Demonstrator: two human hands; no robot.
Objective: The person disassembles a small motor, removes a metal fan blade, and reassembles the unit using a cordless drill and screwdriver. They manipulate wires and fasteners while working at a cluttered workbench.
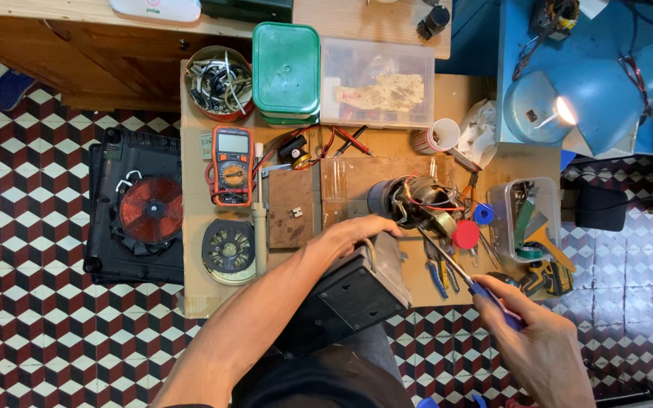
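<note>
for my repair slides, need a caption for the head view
Left hand steadies a dark appliance housing while right hand aims a blue-handled screwdriver at its motor.

Cardboard-topped bench (425, 91), multimeter (233, 165), green tub (286, 72)

Both arms are bare, with no sleeves. The left hand (357, 229) and right hand (542, 344) wear no gloves. Dark clothes cover the lap.
</note>
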